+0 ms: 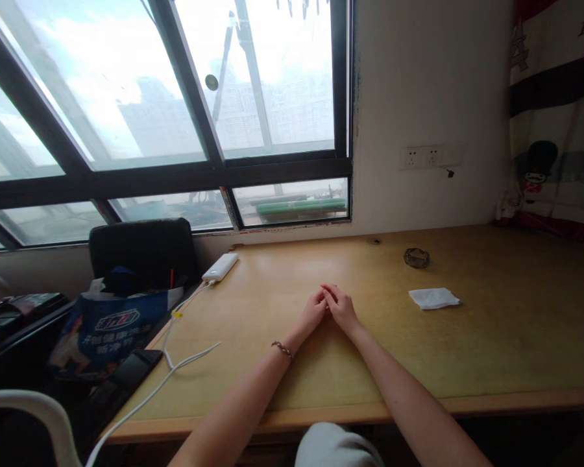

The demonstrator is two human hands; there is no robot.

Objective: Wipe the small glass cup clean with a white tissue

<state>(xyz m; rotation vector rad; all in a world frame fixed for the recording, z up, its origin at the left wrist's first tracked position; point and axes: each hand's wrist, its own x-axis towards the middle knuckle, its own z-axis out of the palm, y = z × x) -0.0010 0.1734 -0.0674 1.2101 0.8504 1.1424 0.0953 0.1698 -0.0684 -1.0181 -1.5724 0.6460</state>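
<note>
On the wooden table [253, 311], my left hand [314, 309] and my right hand [339, 306] rest together, fingertips overlapping. The fingers of both are curled in and pressed against each other, and nothing shows between them. A braided bracelet [283, 351] circles my left wrist. To the right of my hands lies a folded white tissue [434, 298]. Behind it sits a small round dark object [416, 257], which looks like a glass ashtray. Neither is touched.
A white power bank [220, 267] lies at the table's left edge, its white cable [175, 368] trailing forward. Left of the table are a black chair [143, 243] and a blue printed bag [111, 331]. Windows and a wall socket [422, 156] stand behind; a curtain [559, 130] hangs right.
</note>
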